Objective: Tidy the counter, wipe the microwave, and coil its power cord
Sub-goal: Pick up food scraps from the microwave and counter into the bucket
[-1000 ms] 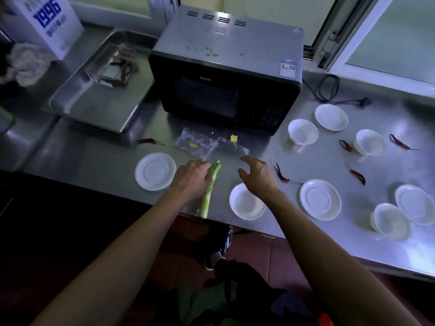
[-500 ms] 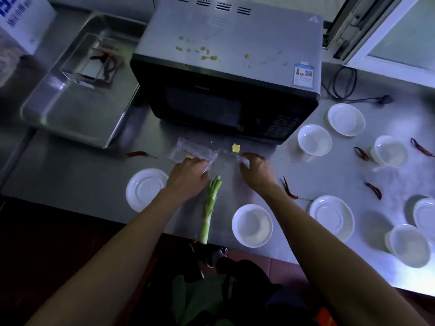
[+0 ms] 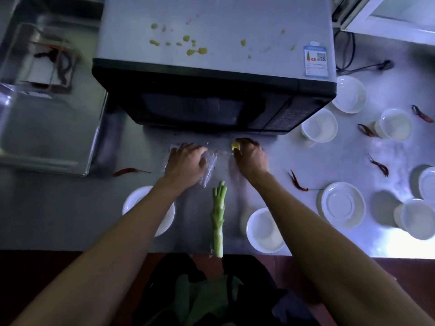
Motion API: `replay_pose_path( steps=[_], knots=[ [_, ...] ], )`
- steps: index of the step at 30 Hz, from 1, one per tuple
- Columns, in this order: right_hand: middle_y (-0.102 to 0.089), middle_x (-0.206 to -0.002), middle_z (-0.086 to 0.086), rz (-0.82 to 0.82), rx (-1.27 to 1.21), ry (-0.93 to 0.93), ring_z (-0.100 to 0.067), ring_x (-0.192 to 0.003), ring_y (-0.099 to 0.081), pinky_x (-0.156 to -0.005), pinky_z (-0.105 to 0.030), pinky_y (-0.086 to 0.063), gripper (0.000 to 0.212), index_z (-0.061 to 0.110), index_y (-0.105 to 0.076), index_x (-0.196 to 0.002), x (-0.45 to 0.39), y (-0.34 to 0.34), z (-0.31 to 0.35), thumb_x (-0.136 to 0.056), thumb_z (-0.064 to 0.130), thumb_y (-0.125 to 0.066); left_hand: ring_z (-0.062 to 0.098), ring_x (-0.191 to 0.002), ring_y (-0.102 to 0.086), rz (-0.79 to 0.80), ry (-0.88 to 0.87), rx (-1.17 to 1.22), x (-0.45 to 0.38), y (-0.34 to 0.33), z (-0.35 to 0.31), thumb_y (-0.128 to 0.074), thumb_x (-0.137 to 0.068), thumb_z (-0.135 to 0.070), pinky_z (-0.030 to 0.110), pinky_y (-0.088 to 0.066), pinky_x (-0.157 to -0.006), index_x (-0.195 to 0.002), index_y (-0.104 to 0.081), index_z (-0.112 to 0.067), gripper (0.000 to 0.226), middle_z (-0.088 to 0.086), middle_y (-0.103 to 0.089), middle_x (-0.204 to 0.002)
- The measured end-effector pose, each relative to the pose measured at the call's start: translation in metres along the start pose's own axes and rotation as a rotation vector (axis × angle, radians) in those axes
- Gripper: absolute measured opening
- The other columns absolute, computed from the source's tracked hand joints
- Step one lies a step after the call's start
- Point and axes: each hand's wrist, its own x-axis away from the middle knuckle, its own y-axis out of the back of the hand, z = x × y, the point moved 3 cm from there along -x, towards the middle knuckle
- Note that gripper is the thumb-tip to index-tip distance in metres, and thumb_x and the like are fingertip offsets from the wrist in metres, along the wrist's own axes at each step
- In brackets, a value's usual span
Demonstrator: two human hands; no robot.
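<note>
A black microwave [image 3: 211,90] with a grey top spattered with yellow-green specks stands at the back of the steel counter [image 3: 70,208]. Its black power cord [image 3: 348,55] lies loose behind it on the right. Just in front of the microwave lies a crumpled clear plastic bag [image 3: 209,168]. My left hand [image 3: 186,163] grips the bag's left part. My right hand [image 3: 250,156] pinches a small yellow scrap [image 3: 235,145] at the bag's right end. A green scallion stalk [image 3: 219,217] lies between my forearms, its end over the counter's front edge.
Several white saucers and small bowls are scattered around, such as a bowl [image 3: 266,229] and a saucer [image 3: 342,204]. Dried red chillies [image 3: 297,181] lie among them, one [image 3: 129,171] at the left. A steel tray [image 3: 47,114] with a smaller pan sits at the left.
Both hands moved forward from beside the scallion to the plastic bag; the left closed on the bag, the right closed on the yellow scrap. The camera leaned closer over the microwave.
</note>
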Motion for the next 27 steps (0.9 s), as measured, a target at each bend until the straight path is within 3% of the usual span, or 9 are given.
replay_pose_path(
  steps=[9,14,24,27],
  knots=[
    [-0.062,-0.123,-0.008,-0.042,0.066,-0.007,-0.031,-0.111,-0.055,-0.091,-0.045,-0.049,0.023,0.016,-0.066,-0.117,-0.01,-0.021,0.005,-0.102,0.02,-0.05,0.022,-0.116,-0.054,-0.016,-0.047,0.001,-0.034,-0.011,0.014,-0.053,-0.094,-0.024,0.042,-0.039,-0.095,-0.12,-0.069,-0.021,0.03,-0.004,-0.067,-0.118],
    [-0.057,-0.127,-0.01,-0.001,0.086,-0.039,-0.031,-0.118,-0.048,-0.095,-0.042,-0.045,0.026,0.016,-0.066,-0.12,-0.011,-0.024,0.0,-0.096,0.015,-0.059,0.023,-0.113,-0.053,-0.005,-0.042,-0.025,-0.043,-0.018,0.018,-0.056,-0.094,-0.025,0.042,-0.039,-0.092,-0.118,-0.07,-0.022,0.028,-0.004,-0.066,-0.115],
    [-0.064,-0.113,-0.011,-0.007,0.022,-0.058,-0.029,-0.111,-0.052,-0.092,-0.043,-0.045,0.019,0.013,-0.059,-0.114,-0.009,-0.017,0.003,-0.095,0.018,-0.06,0.023,-0.1,-0.056,-0.059,-0.126,-0.042,-0.023,-0.016,0.032,-0.057,-0.085,-0.028,0.041,-0.038,-0.088,-0.089,-0.073,-0.023,0.018,-0.005,-0.066,-0.096],
    [-0.067,-0.105,-0.012,-0.024,0.002,-0.033,-0.031,-0.102,-0.056,-0.086,-0.043,-0.048,0.013,0.011,-0.061,-0.108,-0.007,-0.014,0.008,-0.095,0.011,-0.056,0.021,-0.1,-0.055,-0.078,-0.114,-0.041,-0.019,-0.014,0.035,-0.058,-0.083,-0.025,0.04,-0.034,-0.087,-0.093,-0.072,-0.023,0.018,-0.006,-0.066,-0.096]
  ],
)
